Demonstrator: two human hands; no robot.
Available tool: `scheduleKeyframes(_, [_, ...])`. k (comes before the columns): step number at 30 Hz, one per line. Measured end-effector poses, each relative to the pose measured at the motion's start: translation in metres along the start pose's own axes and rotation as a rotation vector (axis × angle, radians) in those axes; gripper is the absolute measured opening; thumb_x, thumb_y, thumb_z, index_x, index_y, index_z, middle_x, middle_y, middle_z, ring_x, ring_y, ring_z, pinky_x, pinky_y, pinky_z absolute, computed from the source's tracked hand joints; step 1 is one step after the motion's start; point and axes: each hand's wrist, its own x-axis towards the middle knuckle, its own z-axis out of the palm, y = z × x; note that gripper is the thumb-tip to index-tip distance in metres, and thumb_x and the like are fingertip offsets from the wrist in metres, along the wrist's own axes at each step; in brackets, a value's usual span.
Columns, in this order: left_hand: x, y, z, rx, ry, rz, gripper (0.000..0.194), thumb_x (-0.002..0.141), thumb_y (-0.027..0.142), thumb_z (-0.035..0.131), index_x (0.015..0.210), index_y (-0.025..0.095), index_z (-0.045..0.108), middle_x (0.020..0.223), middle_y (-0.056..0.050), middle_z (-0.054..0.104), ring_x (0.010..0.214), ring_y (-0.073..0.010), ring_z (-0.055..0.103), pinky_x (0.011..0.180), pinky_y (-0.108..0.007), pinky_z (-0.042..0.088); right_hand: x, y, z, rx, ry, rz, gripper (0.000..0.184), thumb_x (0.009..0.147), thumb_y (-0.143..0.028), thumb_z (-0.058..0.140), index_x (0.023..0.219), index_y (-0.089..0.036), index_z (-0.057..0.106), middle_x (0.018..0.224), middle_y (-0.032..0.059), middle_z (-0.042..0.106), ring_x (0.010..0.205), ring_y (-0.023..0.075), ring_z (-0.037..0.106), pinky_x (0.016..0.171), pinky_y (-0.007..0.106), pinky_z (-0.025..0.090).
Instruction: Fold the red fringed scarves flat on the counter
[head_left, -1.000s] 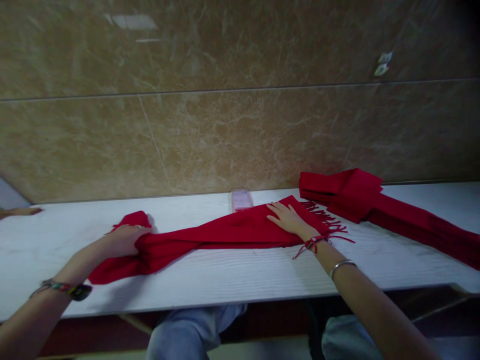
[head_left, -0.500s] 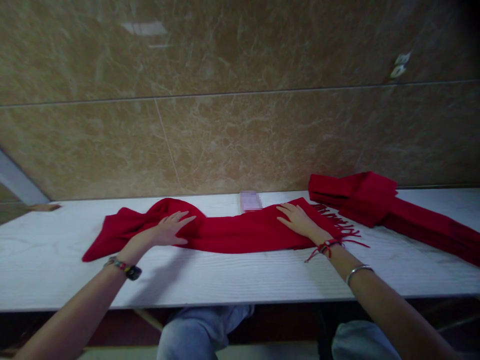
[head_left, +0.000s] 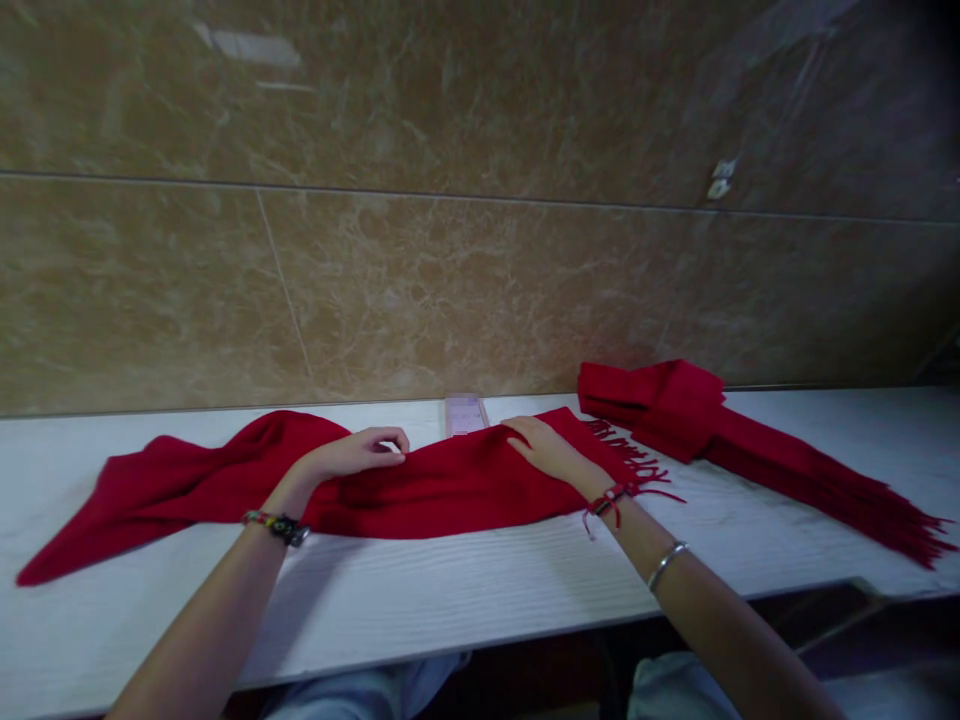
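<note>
A long red scarf [head_left: 450,485] lies spread along a white table [head_left: 465,590], its fringed end at the right. My left hand [head_left: 352,452] rests on the scarf's upper edge near the middle, fingers curled as if pinching the cloth. My right hand [head_left: 544,448] lies flat on the scarf near the fringe, fingers stretched out. The scarf's left part [head_left: 150,490] is rumpled and tapers toward the table's left side.
A second red scarf [head_left: 705,425], folded with fringe trailing right, lies at the back right of the table. A small pale card-like object [head_left: 465,413] lies against the marble wall [head_left: 450,280] behind the scarf. My knees show below the table's front edge.
My left hand let go of the bunched left end, slid right along the scarf to its middle and now curls on the upper edge. The scarf's left part is spread out. My right hand stayed put.
</note>
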Motion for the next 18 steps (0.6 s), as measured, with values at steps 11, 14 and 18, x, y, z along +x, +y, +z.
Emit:
scheduleKeyframes(11, [0.000, -0.001, 0.018, 0.106, 0.131, -0.031, 0.028, 0.070, 0.037, 0.052, 0.088, 0.018, 0.059, 0.091, -0.004, 0.065, 0.084, -0.0190, 0.058, 0.080, -0.031, 0.044, 0.028, 0.020, -0.004, -0.044, -0.186, -0.018, 0.015, 0.084, -0.015, 0.049, 0.090, -0.013, 0.063, 0.094, 0.0095, 0.061, 0.093, 0.0171, 0.054, 0.089, 0.034, 0.038])
scheduleKeyframes(14, [0.001, 0.004, 0.022, 0.062, 0.233, -0.011, 0.028, 0.072, 0.040, 0.049, 0.088, 0.018, 0.058, 0.085, -0.003, 0.065, 0.077, -0.0176, 0.059, 0.074, -0.029, 0.046, 0.019, 0.030, 0.003, -0.007, -0.066, 0.008, 0.024, 0.083, -0.014, 0.050, 0.106, -0.013, 0.057, 0.108, 0.0112, 0.056, 0.102, 0.0172, 0.050, 0.090, 0.031, 0.039])
scheduleKeyframes(18, [0.007, 0.000, 0.025, -0.001, 0.408, -0.013, 0.030, 0.072, 0.043, 0.048, 0.084, 0.017, 0.058, 0.083, -0.004, 0.066, 0.077, -0.0178, 0.060, 0.074, -0.030, 0.047, 0.013, 0.047, 0.018, -0.021, 0.007, 0.061, 0.022, 0.084, -0.013, 0.048, 0.103, -0.012, 0.058, 0.101, 0.0118, 0.060, 0.097, 0.0197, 0.052, 0.090, 0.036, 0.039])
